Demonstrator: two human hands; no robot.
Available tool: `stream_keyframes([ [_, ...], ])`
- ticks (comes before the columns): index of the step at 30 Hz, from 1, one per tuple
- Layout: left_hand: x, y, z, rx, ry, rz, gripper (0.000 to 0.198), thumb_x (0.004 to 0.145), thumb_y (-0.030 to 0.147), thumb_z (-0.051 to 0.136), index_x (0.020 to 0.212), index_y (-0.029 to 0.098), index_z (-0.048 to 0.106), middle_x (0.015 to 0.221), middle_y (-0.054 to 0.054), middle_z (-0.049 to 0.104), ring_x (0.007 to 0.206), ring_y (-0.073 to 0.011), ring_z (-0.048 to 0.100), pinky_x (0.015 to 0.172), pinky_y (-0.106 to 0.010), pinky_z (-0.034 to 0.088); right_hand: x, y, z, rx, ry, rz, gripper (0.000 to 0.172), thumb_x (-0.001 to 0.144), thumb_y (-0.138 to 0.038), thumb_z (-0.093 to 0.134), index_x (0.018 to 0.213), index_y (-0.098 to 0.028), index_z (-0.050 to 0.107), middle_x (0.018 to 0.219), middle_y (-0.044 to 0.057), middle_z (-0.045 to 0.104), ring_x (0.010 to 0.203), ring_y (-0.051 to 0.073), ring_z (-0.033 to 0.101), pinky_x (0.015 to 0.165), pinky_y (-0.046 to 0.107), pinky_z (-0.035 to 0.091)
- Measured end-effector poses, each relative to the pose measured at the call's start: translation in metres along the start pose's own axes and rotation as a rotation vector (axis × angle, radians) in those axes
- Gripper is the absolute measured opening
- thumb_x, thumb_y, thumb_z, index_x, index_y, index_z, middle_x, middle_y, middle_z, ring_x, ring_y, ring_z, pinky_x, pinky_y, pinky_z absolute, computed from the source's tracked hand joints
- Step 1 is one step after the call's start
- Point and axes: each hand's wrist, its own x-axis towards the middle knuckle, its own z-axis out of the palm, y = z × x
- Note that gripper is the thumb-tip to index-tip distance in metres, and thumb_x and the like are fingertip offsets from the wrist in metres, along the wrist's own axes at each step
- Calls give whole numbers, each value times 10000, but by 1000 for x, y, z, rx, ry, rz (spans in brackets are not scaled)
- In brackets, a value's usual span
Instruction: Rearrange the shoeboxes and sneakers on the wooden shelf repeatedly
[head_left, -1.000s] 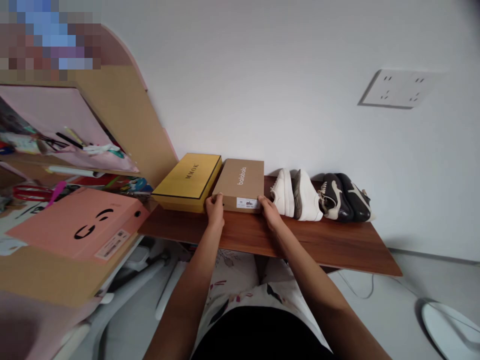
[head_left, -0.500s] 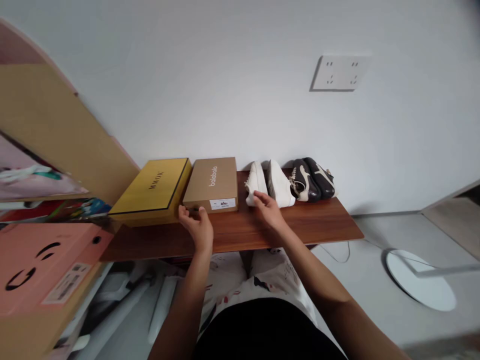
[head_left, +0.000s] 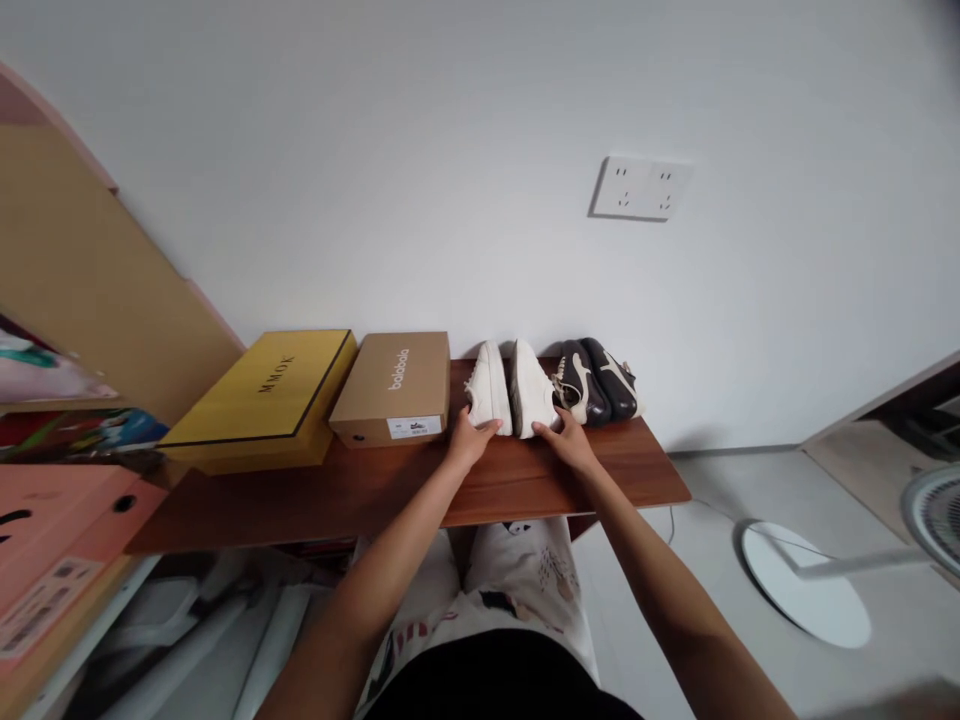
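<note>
With our left hand (head_left: 471,443) we clasp the heel end of the left white shoe (head_left: 489,385); our right hand (head_left: 570,441) is clamped around the right white shoe (head_left: 529,388). Both shoes stand on the desk (head_left: 360,495) near the far wall (head_left: 420,180), between the brown box (head_left: 397,370) at left and dark shoes (head_left: 616,385) at right.
</note>
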Motion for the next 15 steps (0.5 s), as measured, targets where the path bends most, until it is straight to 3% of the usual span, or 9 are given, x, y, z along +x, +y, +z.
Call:
stream_keyframes([
  [4,5,8,-5,115,-94,-38,476,567,359,901,899,182,609,913,-108,707,981,-324,668,924,-453,494,14,-8,0,-14,-144,-1,574,616,-539,812,1020,-174,631,876,36,698,870,242,640,881,401,508],
  [9,9,30,-11,258,-106,115,420,556,285,896,807,208,569,850,-69,676,951,-309,655,897,-425,495,25,-25,-8,-2,-255,-109,512,624,-506,815,970,-186,616,880,25,688,839,222,610,835,373,495],
  [11,10,43,-10,369,-128,212,418,552,237,894,795,216,554,883,-83,668,991,-322,648,922,-425,484,28,-34,-14,-112,-266,-161,485,640,-506,812,961,-191,629,857,20,684,836,229,608,842,378,488],
  [15,8,68,1,780,-244,346,419,607,194,870,902,190,573,1050,-149,667,1128,-352,623,997,-426,442,35,-56,-18,-557,-299,-269,406,734,-446,784,1018,-193,639,895,57,705,886,259,643,846,361,475],
])
